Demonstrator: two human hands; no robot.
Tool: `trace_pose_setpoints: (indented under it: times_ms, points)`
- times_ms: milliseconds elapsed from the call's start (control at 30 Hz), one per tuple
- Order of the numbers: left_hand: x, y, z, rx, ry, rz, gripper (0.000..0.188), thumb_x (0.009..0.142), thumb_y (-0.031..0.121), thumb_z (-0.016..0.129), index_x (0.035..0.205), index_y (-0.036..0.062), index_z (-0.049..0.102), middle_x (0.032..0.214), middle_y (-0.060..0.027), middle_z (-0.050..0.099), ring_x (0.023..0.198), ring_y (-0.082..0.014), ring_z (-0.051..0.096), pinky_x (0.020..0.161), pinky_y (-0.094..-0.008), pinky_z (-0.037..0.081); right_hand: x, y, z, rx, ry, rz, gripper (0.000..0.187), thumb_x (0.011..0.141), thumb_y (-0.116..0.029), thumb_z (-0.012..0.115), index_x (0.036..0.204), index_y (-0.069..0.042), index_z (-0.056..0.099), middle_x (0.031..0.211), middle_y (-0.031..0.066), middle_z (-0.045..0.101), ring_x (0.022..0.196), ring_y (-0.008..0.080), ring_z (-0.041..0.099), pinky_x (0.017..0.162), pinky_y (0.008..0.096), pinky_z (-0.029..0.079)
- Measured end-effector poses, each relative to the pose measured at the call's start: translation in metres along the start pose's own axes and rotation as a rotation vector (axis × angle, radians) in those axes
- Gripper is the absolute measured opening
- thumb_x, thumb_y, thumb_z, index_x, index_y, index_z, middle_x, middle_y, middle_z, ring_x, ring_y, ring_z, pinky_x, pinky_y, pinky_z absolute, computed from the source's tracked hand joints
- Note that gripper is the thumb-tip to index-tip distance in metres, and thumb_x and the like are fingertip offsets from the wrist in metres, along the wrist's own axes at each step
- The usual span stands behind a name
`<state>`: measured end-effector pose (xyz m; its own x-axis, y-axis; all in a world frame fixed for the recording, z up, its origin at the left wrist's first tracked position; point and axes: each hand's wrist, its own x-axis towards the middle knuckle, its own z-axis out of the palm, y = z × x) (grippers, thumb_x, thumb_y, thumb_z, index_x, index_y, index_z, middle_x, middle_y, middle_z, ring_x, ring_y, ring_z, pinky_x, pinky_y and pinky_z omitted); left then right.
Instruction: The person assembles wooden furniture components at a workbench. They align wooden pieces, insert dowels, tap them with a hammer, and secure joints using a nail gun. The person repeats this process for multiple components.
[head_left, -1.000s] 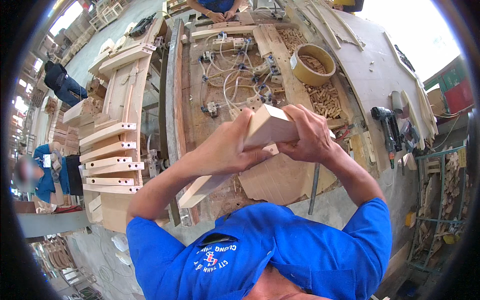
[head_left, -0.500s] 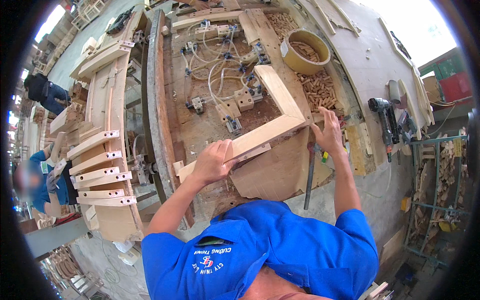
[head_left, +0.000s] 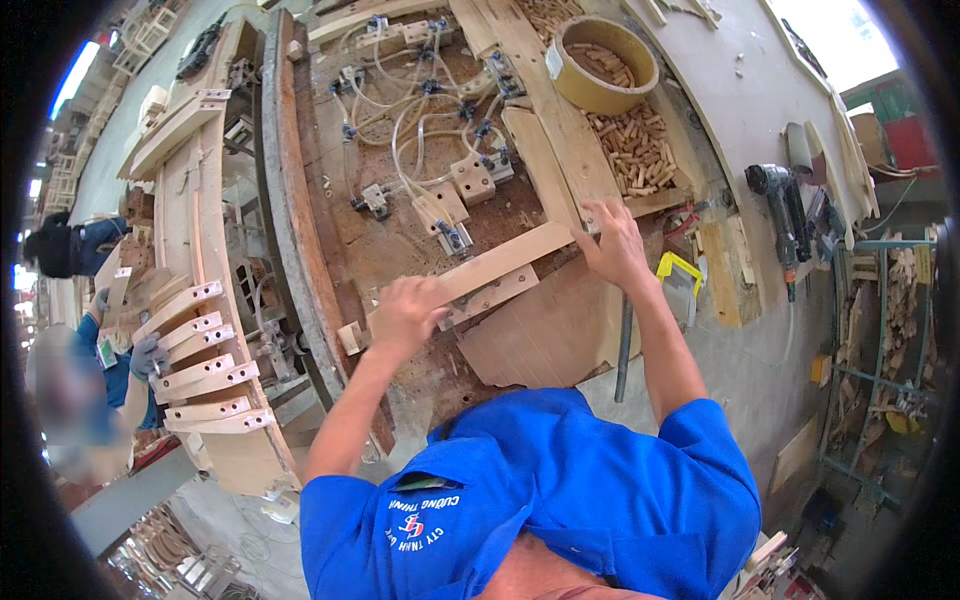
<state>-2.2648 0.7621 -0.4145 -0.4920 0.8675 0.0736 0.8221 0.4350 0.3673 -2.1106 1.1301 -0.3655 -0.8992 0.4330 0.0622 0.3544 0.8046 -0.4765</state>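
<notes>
An L-shaped wooden frame piece (head_left: 510, 257), two pale bars joined at a mitred corner, lies on the workbench in front of me. My left hand (head_left: 408, 312) is closed over the left end of its nearer bar. At the corner, my right hand (head_left: 614, 245) has its fingers bent around the joint, thumb on the near side. The other bar runs away from the corner, beside a bench board. Close behind the nearer bar are clear air hoses (head_left: 405, 120) and wooden blocks with metal fittings (head_left: 473, 180). A flat brown sheet (head_left: 540, 330) lies under the near side.
Wooden dowels fill a yellow round tub (head_left: 603, 70) and a heap (head_left: 635, 150) at the back right. A dark rod (head_left: 624, 345) juts past the bench's near edge. A nail gun (head_left: 775, 215) lies right. At left, a gloved person works near drilled wooden pieces (head_left: 215, 375).
The L-shaped piece has shifted left and turned slightly, its far bar now lying along the bench board. My right hand has moved left onto its corner. A yellow-edged tool shows beside my right wrist.
</notes>
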Motion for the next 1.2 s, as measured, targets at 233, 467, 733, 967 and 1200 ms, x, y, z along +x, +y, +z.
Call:
trace_pose_setpoints:
  times_ms: [233,467,733,967,1200]
  points:
    - [-0.025,-0.044,-0.036,0.119,-0.413,-0.057,0.066,0.081,0.012,0.082,0.140,0.0013,0.055,0.130,-0.0165,0.061,0.123,-0.0375,0.054,0.104,-0.0483,0.044,0.061,0.032,0.030,-0.165,0.035,0.144,0.073,0.090,-0.040,0.079,0.148,-0.001,0.057,0.148,0.0287,0.054,0.139,0.0485,0.050,0.113,0.0562,0.043]
    - [-0.015,-0.061,-0.036,0.038,-0.503,0.094,0.072,0.078,0.009,0.081,0.142,-0.0026,0.050,0.129,-0.0187,0.057,0.123,-0.0385,0.053,0.103,-0.0464,0.045,0.106,0.028,0.056,-0.349,-0.241,0.387,0.136,0.073,-0.067,0.087,0.170,-0.003,0.017,0.170,0.0382,0.019,0.156,0.0580,0.025,0.126,0.0643,0.025]
    - [0.015,-0.070,-0.040,-0.004,-0.421,-0.030,0.057,0.088,0.019,0.080,0.138,-0.0001,0.061,0.128,-0.0206,0.067,0.118,-0.0378,0.061,0.106,-0.0480,0.048,0.109,0.026,0.070,-0.372,-0.233,0.499,0.139,0.070,-0.063,0.087,0.173,-0.010,0.010,0.172,0.0370,0.013,0.158,0.0570,0.020,0.126,0.0663,0.021]
    - [0.101,-0.131,-0.003,-0.166,0.308,-0.484,0.030,0.103,0.022,0.066,0.126,0.0030,0.069,0.120,-0.0184,0.072,0.113,-0.0396,0.068,0.096,-0.0504,0.053,0.113,0.024,0.072,-0.401,-0.253,0.475,0.139,0.070,-0.065,0.086,0.174,-0.013,0.010,0.173,0.0352,0.013,0.157,0.0546,0.022,0.128,0.0617,0.022]
    - [0.106,-0.108,-0.005,-0.034,0.266,-0.372,0.024,0.103,0.021,0.068,0.121,0.0049,0.072,0.118,-0.0162,0.073,0.110,-0.0380,0.067,0.096,-0.0486,0.053,0.113,0.035,0.078,-0.390,-0.193,0.447,0.139,0.067,-0.067,0.086,0.173,-0.012,0.014,0.171,0.0393,0.012,0.156,0.0584,0.023,0.126,0.0651,0.023]
